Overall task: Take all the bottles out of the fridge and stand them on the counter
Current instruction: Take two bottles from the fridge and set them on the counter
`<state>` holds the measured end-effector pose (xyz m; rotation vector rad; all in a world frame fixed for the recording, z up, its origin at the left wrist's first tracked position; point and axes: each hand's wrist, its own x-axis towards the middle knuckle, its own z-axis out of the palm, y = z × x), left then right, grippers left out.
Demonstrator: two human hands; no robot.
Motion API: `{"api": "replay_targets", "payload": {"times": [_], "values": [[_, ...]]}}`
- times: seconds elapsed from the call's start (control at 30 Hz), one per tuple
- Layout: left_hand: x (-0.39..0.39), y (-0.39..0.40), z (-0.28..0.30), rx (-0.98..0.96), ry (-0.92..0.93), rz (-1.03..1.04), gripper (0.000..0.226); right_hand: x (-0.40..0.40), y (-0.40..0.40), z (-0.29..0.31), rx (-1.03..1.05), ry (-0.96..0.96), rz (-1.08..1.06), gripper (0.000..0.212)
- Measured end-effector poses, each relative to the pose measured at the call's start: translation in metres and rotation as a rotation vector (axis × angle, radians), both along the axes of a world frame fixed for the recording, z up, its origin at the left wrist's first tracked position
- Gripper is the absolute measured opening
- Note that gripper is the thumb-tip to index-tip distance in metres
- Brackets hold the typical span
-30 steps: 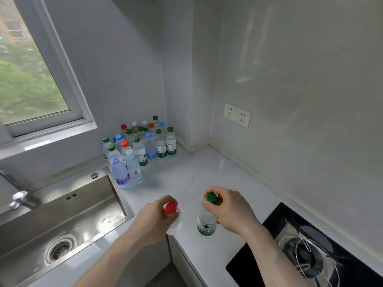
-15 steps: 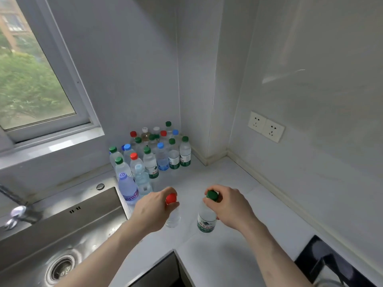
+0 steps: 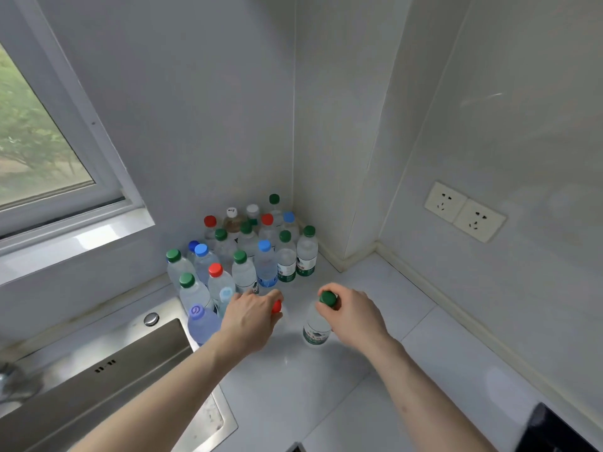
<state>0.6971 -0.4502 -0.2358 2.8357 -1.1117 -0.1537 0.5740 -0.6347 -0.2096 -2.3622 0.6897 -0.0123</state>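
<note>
My left hand [image 3: 249,316] grips the top of a clear bottle with a red cap [image 3: 277,306]; most of its body is hidden behind the hand. My right hand [image 3: 354,313] holds a clear bottle with a green cap and green label [image 3: 316,327] by its neck, upright, its base at or just above the white counter [image 3: 326,386]. Both bottles are just in front of a cluster of several upright bottles [image 3: 248,252] with green, blue, red and white caps in the counter's back corner. The fridge is out of view.
A steel sink [image 3: 107,376] lies to the left with a tap [image 3: 13,383] at its far left edge. A window [image 3: 39,141] is above it. Wall sockets [image 3: 465,210] sit on the right wall. A black hob corner [image 3: 561,432] shows at bottom right.
Both hands have carried their bottles forward toward the cluster in the corner. The view has moved closer, so the hob has nearly left the frame.
</note>
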Motion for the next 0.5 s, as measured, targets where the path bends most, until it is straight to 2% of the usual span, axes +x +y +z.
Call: {"api": "replay_targets", "payload": {"times": [0.5], "values": [[0.064, -0.003, -0.040, 0.188, -0.006, 0.009, 0.034, 0.097, 0.013, -0.026, -0.099, 0.081, 0.070, 0.022]]}}
